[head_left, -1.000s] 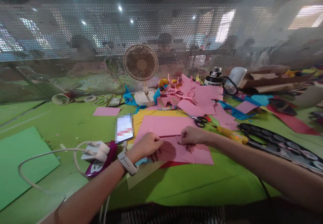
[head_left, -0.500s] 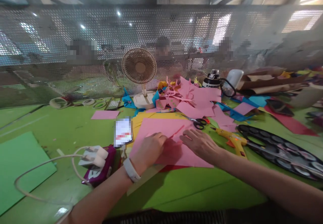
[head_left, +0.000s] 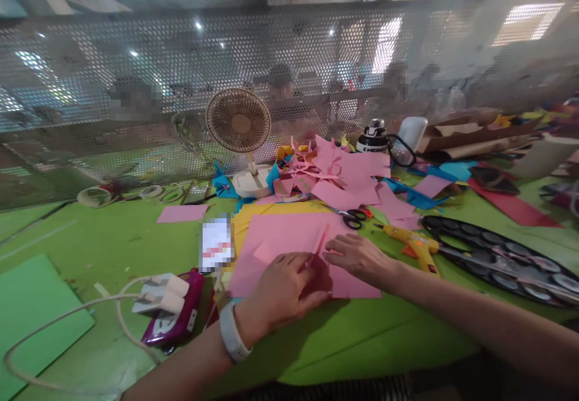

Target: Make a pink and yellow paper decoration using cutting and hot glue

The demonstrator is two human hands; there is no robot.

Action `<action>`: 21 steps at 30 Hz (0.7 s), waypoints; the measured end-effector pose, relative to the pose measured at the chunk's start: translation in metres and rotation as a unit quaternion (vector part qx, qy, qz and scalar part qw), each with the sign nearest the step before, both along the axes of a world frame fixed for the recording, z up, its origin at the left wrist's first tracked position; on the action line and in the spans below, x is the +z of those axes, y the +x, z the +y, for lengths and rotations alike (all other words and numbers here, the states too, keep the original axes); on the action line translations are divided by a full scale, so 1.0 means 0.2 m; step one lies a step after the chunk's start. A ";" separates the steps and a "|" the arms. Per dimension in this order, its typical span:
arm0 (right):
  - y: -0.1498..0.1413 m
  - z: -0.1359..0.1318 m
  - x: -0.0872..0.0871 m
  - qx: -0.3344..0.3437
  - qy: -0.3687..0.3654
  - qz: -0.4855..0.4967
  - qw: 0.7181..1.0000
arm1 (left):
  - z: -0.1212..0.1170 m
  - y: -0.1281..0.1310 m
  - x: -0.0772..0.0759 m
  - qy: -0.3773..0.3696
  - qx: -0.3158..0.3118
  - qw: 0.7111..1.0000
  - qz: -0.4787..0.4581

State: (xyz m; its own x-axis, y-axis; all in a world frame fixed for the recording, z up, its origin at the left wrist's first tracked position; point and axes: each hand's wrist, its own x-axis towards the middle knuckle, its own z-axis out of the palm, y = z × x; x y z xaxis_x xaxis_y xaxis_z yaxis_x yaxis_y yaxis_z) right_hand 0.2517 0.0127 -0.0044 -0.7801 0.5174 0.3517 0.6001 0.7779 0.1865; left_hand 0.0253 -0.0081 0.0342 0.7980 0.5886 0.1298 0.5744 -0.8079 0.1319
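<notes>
Left hand point(head_left: 283, 286), white wristband point(head_left: 234, 331) at the wrist: palm down over the lower middle of a pink paper sheet point(head_left: 283, 226); thumb apart from the bent fingers. Whether the fingertips touch the narrow pink paper strip point(head_left: 321, 239) cannot be told.

Right hand point(head_left: 362, 259): over the right part of the sheet, fingers bent and close together, just beside the strip; thumb hidden, so any grip cannot be told.

Sheet: flat, near edge of the green desk point(head_left: 362, 341), partly over yellow paper point(head_left: 244, 217). Strip: slanting between the hands, above the sheet. Pale pink paper piece point(head_left: 263, 251): on the sheet, beside the left hand.

Left side: smartphone point(head_left: 217, 244), screen lit; purple power strip point(head_left: 193, 307) with white plug adapters point(head_left: 169, 292) and a looped cable; green paper sheet point(head_left: 40, 310); small pink rectangle point(head_left: 181, 213); tape rolls point(head_left: 94, 196).

Far side: desk fan point(head_left: 239, 120) on a white base; blue folded paper point(head_left: 224, 184); heap of pink paper pieces point(head_left: 357, 175); bottle point(head_left: 373, 140) with black-and-white top; perforated screen point(head_left: 181, 45), people dimly visible through it.

Right side: black-handled scissors point(head_left: 355, 219); yellow glue gun point(head_left: 418, 245); black tray point(head_left: 488, 244) with round wells.
</notes>
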 end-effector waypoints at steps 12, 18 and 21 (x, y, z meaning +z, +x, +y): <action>0.06 0.05 -0.05 -0.003 -0.068 0.109 0.992 | 0.03 0.03 -0.04 -0.031 -0.033 0.999 -0.006; 0.05 0.03 -0.04 -0.045 -0.125 0.152 0.979 | 0.04 0.04 -0.08 -0.018 -0.050 0.999 -0.008; 0.05 0.02 -0.04 -0.053 -0.139 0.155 0.977 | 0.04 0.04 -0.08 -0.014 -0.053 0.998 -0.005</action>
State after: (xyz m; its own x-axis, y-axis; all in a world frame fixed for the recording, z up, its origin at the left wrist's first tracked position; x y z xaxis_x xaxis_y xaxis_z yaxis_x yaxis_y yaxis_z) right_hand 0.2615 0.0170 -0.0121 -0.5946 0.6992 0.3969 0.6747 0.7024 -0.2267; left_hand 0.0332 -0.0008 0.0174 0.8551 0.5039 0.1217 0.4841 -0.8602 0.1606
